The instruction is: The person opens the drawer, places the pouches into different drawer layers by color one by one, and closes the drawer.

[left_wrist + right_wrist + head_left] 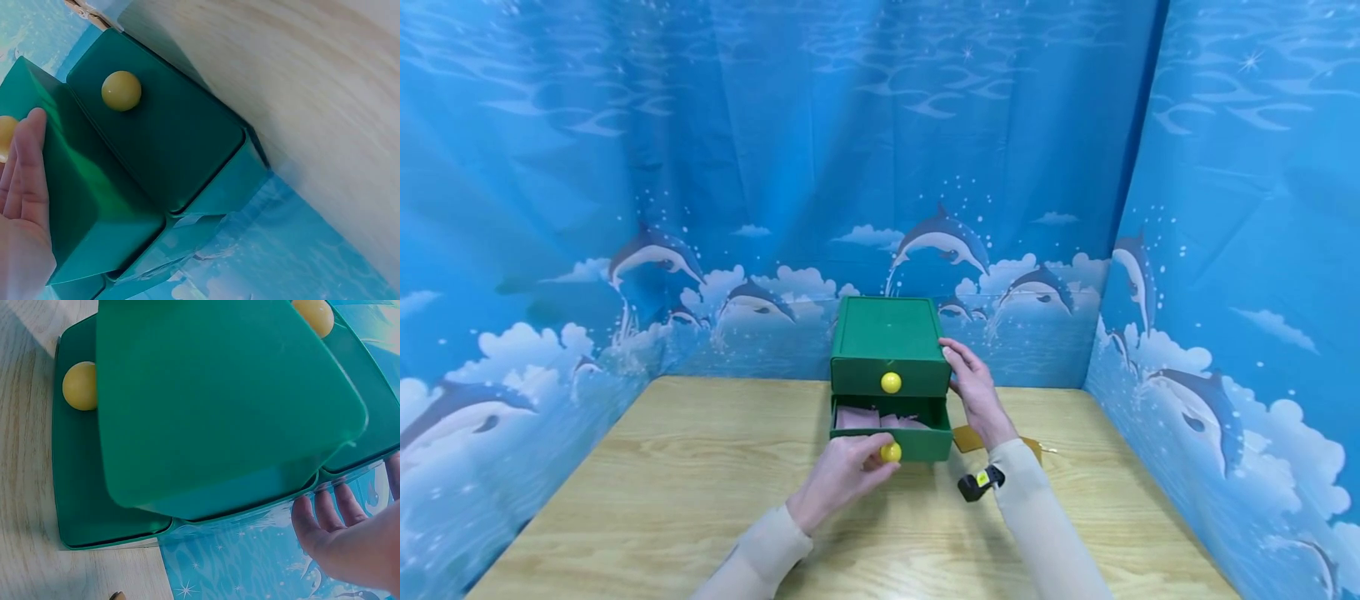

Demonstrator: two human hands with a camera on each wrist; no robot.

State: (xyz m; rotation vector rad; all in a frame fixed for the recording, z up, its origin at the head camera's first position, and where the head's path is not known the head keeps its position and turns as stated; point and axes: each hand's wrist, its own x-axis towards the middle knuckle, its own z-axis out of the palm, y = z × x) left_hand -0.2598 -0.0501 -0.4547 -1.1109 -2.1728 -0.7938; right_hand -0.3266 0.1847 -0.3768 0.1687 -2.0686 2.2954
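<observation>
A blue curtain (850,125) printed with dolphins runs from nine o'clock through twelve to three around me. Inside it, at six, spreads my wood-grain table (715,467). On its far part, straight ahead at twelve o'clock, stands the green chest (887,329), three drawers high. Its middle drawer (928,446) juts out towards me, while the top drawer (857,377) and bottom drawer (162,131) sit pushed in.

My right hand (973,392) is at three o'clock of the chest, fingers loosely spread, tips against its side near the top. My left hand (842,471) is at seven o'clock, in front of the middle drawer, fingers close together.

A flat brown piece (967,438) lies on the table at four o'clock from the chest, partly hidden by my right arm. A black gadget (972,487) sits at my right wrist. Pale pink pieces (856,417) lie inside the middle drawer.

Smallest are the round yellow knobs: my left thumb and fingers pinch the middle knob (891,451); the top knob (891,382) is at twelve o'clock from it.
</observation>
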